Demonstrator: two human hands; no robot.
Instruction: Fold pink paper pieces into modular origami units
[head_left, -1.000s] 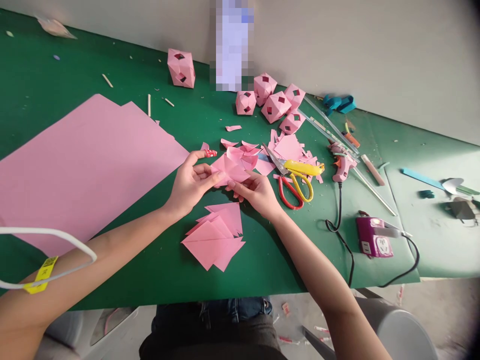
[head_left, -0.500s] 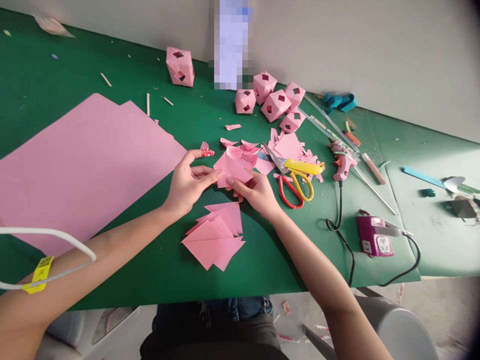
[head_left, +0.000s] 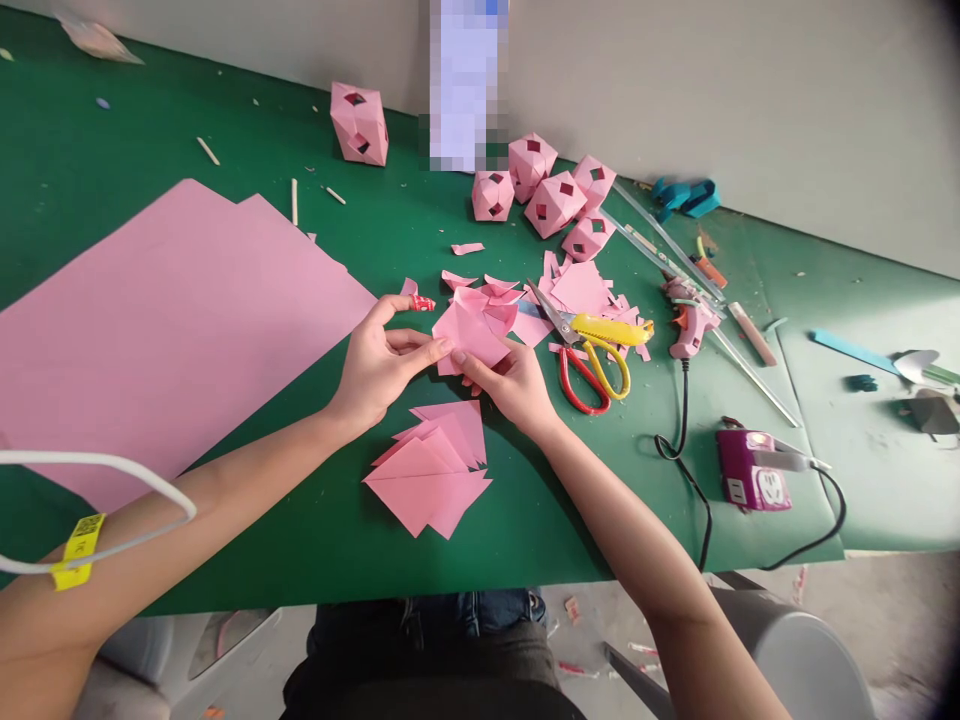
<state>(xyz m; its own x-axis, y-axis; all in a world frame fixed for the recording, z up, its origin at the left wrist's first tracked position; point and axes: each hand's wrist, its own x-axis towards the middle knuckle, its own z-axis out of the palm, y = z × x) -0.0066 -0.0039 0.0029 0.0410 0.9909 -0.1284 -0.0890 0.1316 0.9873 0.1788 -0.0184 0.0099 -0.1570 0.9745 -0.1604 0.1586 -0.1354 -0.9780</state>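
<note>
Head view: both hands' grip (head_left: pixel 448 352) pinching folded pink paper (head_left: pixel 472 325); scissors (head_left: pixel 566 325), paper scraps (head_left: pixel 585 288) just beside.

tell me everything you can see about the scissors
The scissors lie on the table, right of the right hand, which does not touch them. Their metal blades point away and left, among pink scraps. One handle loop is red, the other yellow. A yellow tool lies by the pivot.
</note>
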